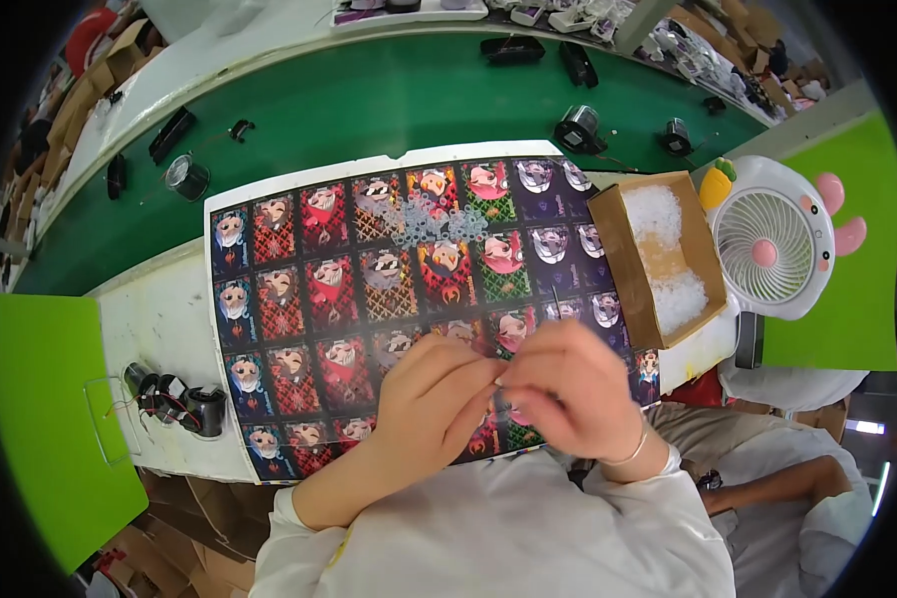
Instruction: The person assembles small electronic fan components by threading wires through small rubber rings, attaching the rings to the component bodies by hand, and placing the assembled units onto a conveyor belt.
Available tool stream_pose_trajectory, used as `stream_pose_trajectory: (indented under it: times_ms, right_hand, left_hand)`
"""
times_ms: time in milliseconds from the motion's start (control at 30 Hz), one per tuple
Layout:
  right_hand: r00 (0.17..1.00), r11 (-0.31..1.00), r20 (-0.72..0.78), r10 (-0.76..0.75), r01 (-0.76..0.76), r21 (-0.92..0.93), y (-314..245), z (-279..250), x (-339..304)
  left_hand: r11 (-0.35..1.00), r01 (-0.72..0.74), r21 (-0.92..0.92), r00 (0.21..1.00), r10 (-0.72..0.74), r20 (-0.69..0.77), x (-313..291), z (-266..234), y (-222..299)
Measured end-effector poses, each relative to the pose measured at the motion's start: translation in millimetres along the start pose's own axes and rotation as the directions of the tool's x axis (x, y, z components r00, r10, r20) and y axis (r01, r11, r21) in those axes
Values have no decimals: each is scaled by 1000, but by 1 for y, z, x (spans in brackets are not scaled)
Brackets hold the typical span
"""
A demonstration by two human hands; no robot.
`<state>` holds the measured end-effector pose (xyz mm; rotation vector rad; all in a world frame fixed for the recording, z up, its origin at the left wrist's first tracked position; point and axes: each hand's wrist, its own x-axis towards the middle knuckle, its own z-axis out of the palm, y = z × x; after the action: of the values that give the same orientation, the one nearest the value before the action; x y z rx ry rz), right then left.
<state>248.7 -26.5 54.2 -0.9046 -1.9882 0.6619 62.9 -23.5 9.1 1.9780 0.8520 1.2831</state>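
Close to my body, my left hand (427, 404) and my right hand (576, 394) meet over a printed sheet (341, 309) with rows of cartoon-character cards. The fingertips of both hands are pinched together. A tiny pale bit shows between them, too small to name. Farther up the sheet lies a loose heap of small clear rings (439, 225), apart from both hands. Beyond my right hand, a shallow cardboard box (706, 251) holds two piles of small translucent white pieces (676, 299).
A white desk fan (767, 244) with pink ears stands right of the box. Black round motor-like parts (174, 404) sit on the left. Several black and clear parts (580, 130) lie on the green belt (369, 110) behind. Another person's arm (777, 485) rests at lower right.
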Motion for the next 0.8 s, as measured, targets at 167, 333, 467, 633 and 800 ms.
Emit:
stream_pose_trajectory:
  times_ms: [167,333,467,633,800]
  right_hand:
    - [998,998,-59,-15,12,-57,-4,5,-9]
    - [995,990,-90,47,-58,-128,-10,7,-12]
    - [966,974,-126,225,-227,1,-10,10,-21]
    - [961,951,-52,272,-261,165,4,5,-26]
    - [717,201,37,696,-244,949,31,25,-43]
  left_hand:
    - [995,-80,67,997,79,13,3,3,1]
    - [931,-209,300,978,208,36,-5,8,-1]
    - [922,-242,303,968,250,11,-12,14,-2]
    - [947,-242,211,970,236,53,-19,18,-16]
    - [943,201,265,949,-254,185,-21,13,-26]
